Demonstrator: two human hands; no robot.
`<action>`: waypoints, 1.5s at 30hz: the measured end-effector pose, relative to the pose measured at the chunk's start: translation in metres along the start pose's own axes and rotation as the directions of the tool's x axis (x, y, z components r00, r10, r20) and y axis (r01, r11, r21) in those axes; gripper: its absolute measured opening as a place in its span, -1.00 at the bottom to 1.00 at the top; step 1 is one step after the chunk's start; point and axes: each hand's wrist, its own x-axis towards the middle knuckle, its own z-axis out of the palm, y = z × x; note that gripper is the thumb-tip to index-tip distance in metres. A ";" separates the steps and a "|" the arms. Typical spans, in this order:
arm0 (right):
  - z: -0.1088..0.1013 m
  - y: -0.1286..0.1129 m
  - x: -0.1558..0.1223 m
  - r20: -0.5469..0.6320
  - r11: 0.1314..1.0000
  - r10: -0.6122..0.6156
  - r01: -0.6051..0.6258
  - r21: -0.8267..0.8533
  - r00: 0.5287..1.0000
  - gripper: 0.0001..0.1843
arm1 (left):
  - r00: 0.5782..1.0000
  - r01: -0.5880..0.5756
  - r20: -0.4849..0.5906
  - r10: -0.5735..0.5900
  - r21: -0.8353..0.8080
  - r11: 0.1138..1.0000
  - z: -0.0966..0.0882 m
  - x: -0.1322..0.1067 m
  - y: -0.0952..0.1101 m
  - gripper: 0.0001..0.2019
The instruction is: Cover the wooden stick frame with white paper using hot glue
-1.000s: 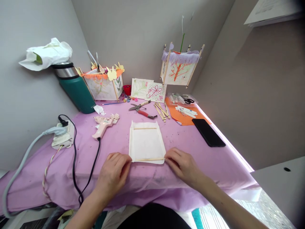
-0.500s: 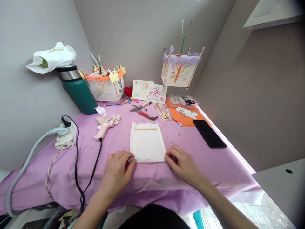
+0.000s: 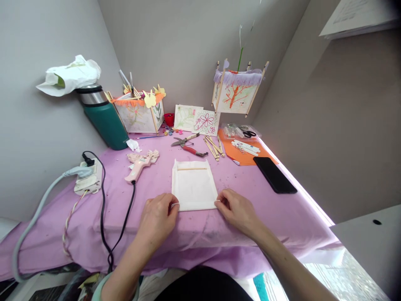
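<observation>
A white fabric panel (image 3: pixel 196 188) with folded edges lies flat near the table's front. Across its far end runs a thin wooden stick (image 3: pixel 192 169). My left hand (image 3: pixel 159 213) pinches the panel's near left corner between thumb and fingers. At the near right corner, my right hand (image 3: pixel 234 209) is closed on the fabric in the same way. Beyond the panel are red-handled pruning shears (image 3: pixel 189 146) and several short wooden sticks (image 3: pixel 214 147). A pink glue gun (image 3: pixel 138 168) rests on crumpled paper to the left.
A power strip (image 3: pixel 88 177) with cables lies at left, below a green bottle (image 3: pixel 105 121). At right are a black phone (image 3: pixel 275 174) and orange paper (image 3: pixel 224 142). A decorated lantern (image 3: pixel 236 94) hangs at the back; another box-shaped one (image 3: pixel 136 117) stands there.
Both hands still pinch the near corners. The panel's near edge looks folded slightly further over, away from me, and the view has shifted a little.
</observation>
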 end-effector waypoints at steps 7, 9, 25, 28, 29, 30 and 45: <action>-0.002 -0.007 0.007 0.028 0.997 0.066 -0.065 -0.041 0.997 -0.91 | 0.999 0.022 -0.034 -0.022 0.016 1.000 0.006 0.006 -0.008 -0.90; -0.002 -0.009 0.008 0.029 0.994 0.090 -0.089 -0.060 0.995 -0.91 | 0.993 0.003 -0.118 0.006 0.069 0.998 0.007 0.004 -0.005 -0.88; -0.005 -0.001 0.015 -0.005 0.991 0.133 -0.133 0.027 0.991 -0.84 | 0.787 -0.609 0.009 0.617 0.172 0.774 0.042 -0.019 0.012 -0.59; -0.008 0.003 0.011 -0.135 0.991 0.093 -0.078 0.112 0.986 -0.82 | 0.785 -0.609 -0.003 0.619 0.175 0.773 0.041 -0.018 0.011 -0.60; -0.007 0.003 0.008 -0.173 0.996 0.039 -0.024 0.092 0.984 -0.83 | 0.782 -0.614 0.003 0.624 0.179 0.769 0.040 -0.018 0.011 -0.59; -0.005 0.001 0.004 -0.190 0.998 -0.033 0.041 0.038 0.981 -0.85 | 0.777 -0.621 0.011 0.630 0.185 0.762 0.041 -0.018 0.011 -0.59; -0.077 0.056 0.103 -0.235 0.951 0.165 -0.218 -0.219 0.958 -0.72 | 0.719 -0.694 -0.052 0.693 -0.004 0.720 0.030 0.020 0.015 -0.75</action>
